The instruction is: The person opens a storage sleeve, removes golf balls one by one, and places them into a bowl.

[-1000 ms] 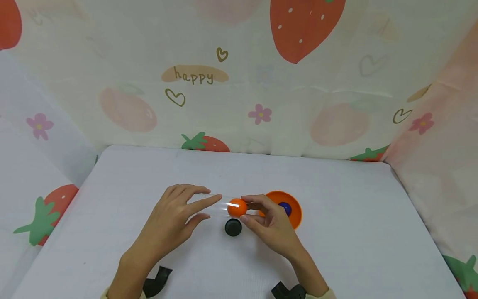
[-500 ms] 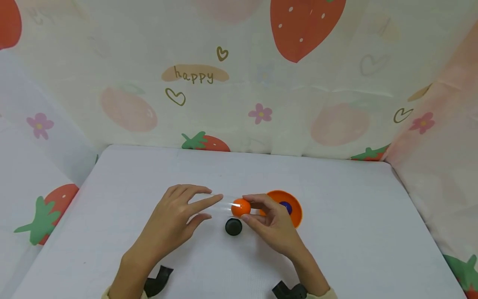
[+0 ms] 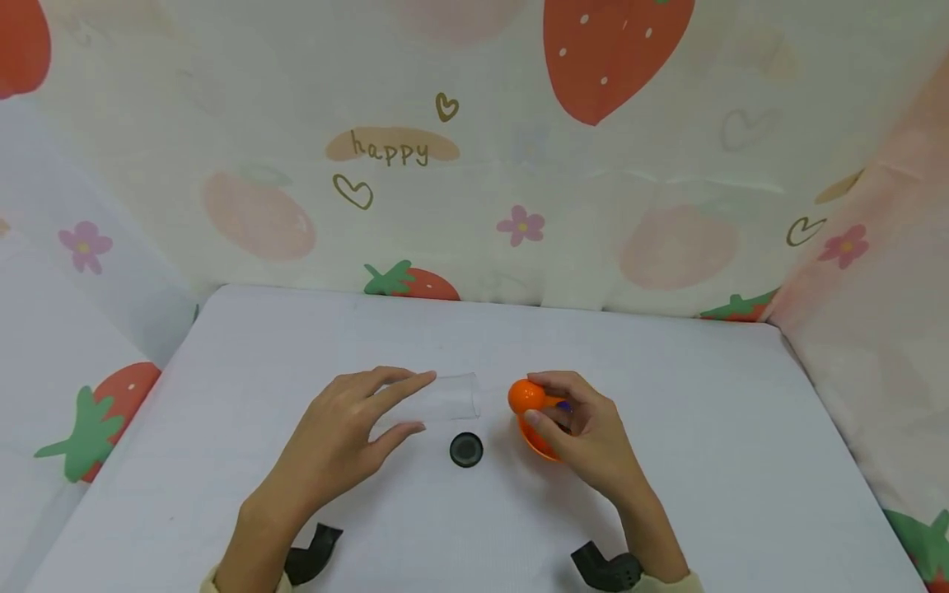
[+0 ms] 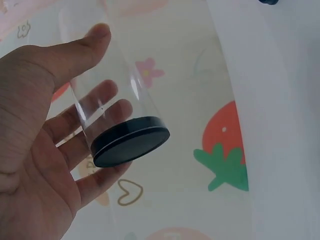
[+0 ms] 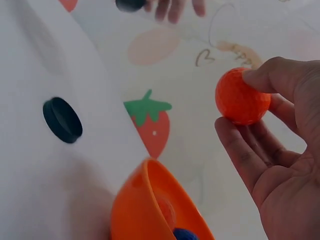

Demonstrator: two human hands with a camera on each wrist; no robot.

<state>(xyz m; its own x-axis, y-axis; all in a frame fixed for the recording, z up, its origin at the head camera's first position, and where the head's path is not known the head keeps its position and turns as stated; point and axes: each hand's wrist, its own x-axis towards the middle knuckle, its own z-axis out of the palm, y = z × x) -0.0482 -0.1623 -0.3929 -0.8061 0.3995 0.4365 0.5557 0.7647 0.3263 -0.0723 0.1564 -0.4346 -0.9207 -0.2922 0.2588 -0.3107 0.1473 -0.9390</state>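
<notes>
My left hand [image 3: 337, 436] grips a clear tube [image 3: 454, 397], held sideways above the table with its uncapped end toward the right. A black cap [image 4: 131, 142] closes the tube's other end in the left wrist view. My right hand [image 3: 600, 441] pinches an orange golf ball [image 5: 240, 100] between thumb and fingers, apart from the tube. Below that hand stands an orange bowl [image 5: 131, 207], partly hidden by it in the head view. Inside the bowl are a blue ball [image 5: 185, 234] and an orange-red ball [image 5: 164, 210].
A loose black cap [image 3: 466, 450] lies hollow side up on the white table [image 3: 415, 527], between the hands. Behind the table's far edge hangs a patterned curtain [image 3: 474, 181]; similar cloth covers both sides. A black strap piece [image 3: 608, 568] sits at each wrist.
The golf ball has come away from the tube's right end, carried rightward by my right hand to above the bowl. My left hand stays almost in place with the tube.
</notes>
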